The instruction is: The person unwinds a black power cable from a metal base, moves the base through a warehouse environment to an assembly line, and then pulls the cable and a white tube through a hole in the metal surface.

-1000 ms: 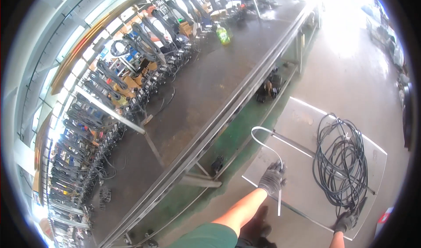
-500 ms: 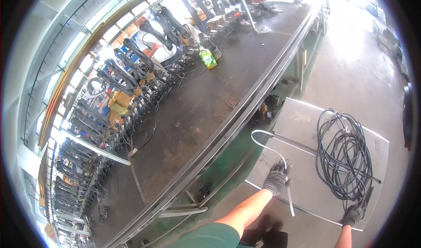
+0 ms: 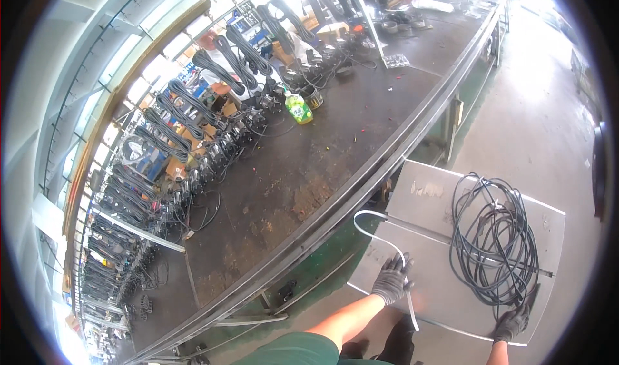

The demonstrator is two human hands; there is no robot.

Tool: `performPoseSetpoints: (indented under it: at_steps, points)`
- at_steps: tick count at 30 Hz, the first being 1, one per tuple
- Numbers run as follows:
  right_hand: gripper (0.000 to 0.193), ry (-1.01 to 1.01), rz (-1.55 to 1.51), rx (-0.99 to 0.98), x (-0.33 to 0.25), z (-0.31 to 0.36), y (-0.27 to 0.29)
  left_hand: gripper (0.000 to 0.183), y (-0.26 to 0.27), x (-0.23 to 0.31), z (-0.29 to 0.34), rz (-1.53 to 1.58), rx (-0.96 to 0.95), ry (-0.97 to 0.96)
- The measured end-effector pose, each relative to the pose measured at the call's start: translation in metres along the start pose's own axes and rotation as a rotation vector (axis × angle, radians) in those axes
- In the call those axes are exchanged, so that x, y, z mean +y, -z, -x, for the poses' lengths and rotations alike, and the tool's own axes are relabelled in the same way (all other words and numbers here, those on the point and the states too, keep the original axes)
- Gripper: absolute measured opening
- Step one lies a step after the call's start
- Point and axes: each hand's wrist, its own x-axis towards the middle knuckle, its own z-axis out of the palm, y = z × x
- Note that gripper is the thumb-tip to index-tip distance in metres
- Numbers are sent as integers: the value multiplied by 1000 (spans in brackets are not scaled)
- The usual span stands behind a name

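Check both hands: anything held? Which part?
Left hand: grip on the curved white bar, between its bend and lower end. Right hand: near the lower end of the black cable coil; can't tell if it holds anything.

Before you, the grey board [image 3: 429,271] bears black cable [image 3: 500,276]; the bench [image 3: 290,178] leftward bears a bottle [image 3: 298,110].

I'm on 1 view here: head cam, L one of the pair, wide fisheye w/ dark rim. It looks down & fwd from just above the green sleeve [image 3: 290,350] at btm edge, fairly near the left hand [image 3: 391,280] & right hand [image 3: 513,323], both lower R. Long dark table [image 3: 335,152] runs diag. thru the middle, edge bent by lens; its far end's up top R.
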Motion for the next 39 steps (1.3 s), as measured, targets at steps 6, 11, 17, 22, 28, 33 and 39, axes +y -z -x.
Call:
performPoseSetpoints:
  at_steps: [6,11,17,22,28,33,39]
  points:
    - [52,144,7,66,58,-59,-30,80,-8,47,-8,41,-91,65]
    - [54,123,-53,163,41,-95,30,82,-29,77,-7,201,-9,91]
    - [59,291,-833,16,-84,-102,92,76,-30,82,-9,414,92,22]
    - [58,-64,-1438,-1042,-226,-36,21,74,-50,80,-22,422,117,-247]
    - [68,779,-566,-520,-364,15,65,79,37,66,-6,12,-285,-383]
    - [37,910,-450,-205,-380,28,45,71,-19,-25,10,273,-254,-501]
    - [53,1048,-158,-103,-360,8,31,77,79,-220,47,380,98,-263]
